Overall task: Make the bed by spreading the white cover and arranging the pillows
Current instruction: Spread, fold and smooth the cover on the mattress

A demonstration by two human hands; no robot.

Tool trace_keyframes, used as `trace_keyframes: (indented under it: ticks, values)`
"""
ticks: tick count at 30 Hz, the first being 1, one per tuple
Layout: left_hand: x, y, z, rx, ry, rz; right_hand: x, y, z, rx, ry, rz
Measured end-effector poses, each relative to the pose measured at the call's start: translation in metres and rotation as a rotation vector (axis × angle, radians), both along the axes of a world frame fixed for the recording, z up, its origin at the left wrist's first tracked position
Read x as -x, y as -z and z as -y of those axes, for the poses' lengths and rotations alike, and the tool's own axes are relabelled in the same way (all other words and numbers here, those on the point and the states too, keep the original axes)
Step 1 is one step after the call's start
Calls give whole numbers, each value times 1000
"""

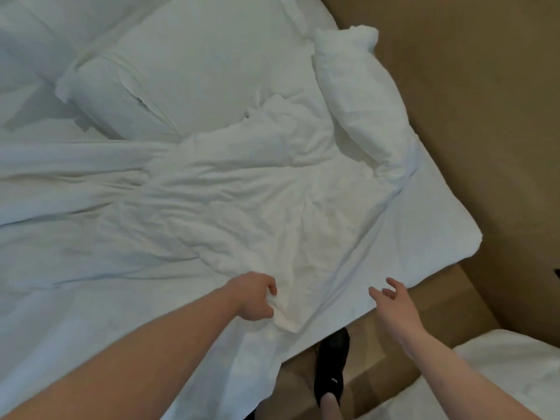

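Observation:
The white cover (242,201) lies crumpled across the bed, bunched toward the middle with long folds running left. My left hand (256,297) pinches a fold of the cover near the bed's near edge. My right hand (394,301) hovers open just past the edge of the sheet, fingers spread, holding nothing. A large white pillow (194,71) lies at the upper middle, partly under the cover's top. A smaller pillow (363,92) lies tilted along the bed's right side.
The mattress corner (448,225) with its fitted sheet shows at the right. Tan floor (485,116) surrounds the bed. My foot in a black shoe (331,368) stands beside the bed edge. Another white bed corner (500,377) sits at the lower right.

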State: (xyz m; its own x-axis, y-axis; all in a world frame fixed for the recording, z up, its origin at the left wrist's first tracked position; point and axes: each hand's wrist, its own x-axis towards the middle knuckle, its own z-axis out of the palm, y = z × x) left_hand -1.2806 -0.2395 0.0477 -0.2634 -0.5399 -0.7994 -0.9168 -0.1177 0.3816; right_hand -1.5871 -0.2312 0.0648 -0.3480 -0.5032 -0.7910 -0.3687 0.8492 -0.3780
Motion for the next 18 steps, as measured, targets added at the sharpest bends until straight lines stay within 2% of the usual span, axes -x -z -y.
trace_keyframes:
  ticks: [3,8,15,18]
  values:
    - [4,-6,54,128,-195,-50,11,22,48,37,49,7]
    - [19,0,128,304,-467,-111,27,69,131,69,300,118]
    - [54,27,168,282,-680,-192,40,135,206,48,464,267]
    - [68,34,169,249,-733,-207,35,138,223,24,468,352]
